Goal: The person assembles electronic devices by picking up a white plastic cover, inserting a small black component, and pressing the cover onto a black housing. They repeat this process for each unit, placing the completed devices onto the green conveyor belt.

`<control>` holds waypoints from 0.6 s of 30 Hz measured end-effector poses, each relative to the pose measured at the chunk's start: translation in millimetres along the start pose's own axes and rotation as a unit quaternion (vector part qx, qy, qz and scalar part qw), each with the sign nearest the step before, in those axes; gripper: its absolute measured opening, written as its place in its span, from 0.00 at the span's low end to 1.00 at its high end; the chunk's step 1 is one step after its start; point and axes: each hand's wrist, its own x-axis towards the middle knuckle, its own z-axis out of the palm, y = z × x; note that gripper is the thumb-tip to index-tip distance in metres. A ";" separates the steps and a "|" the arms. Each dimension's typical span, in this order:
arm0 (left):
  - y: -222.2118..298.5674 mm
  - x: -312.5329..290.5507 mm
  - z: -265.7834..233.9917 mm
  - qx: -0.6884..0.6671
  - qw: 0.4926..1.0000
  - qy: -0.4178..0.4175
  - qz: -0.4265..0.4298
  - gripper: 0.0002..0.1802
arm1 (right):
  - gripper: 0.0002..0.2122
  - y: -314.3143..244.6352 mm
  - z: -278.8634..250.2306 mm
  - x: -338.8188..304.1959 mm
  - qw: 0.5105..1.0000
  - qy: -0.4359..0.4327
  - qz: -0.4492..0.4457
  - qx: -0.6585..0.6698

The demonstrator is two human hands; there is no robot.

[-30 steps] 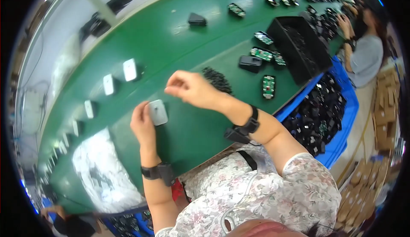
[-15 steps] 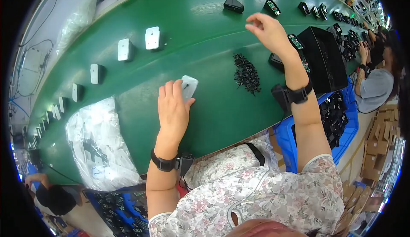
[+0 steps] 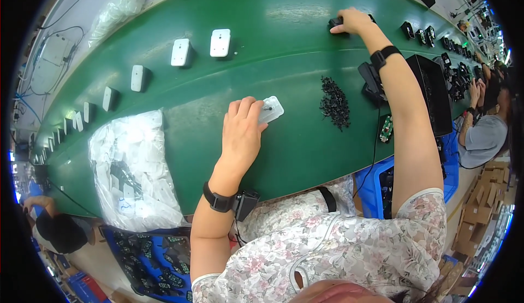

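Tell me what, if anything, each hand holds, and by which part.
Left grip: the white cover, by its left end. Right grip: the black casing, by its right end; whether it is lifted cannot be told.

No txt reading legibly. Blue squiggle (image 3: pixel 126 207) showing on clear bag (image 3: pixel 136 166), lower L of L hand's (image 3: pixel 242 131) grip, not forming letters; cartons (image 3: pixel 480 196) sitting lower R of R hand's (image 3: pixel 353 22) grip, too small/blurry to read.

The tabletop (image 3: pixel 295 156) is glossy, the cover (image 3: pixel 274 108) smooth plastic.
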 end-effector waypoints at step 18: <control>-9.4 9.5 10.6 -0.186 0.976 0.113 -0.018 0.20 | 0.16 -109.6 0.7 -156.6 0.805 0.273 -0.334 0.406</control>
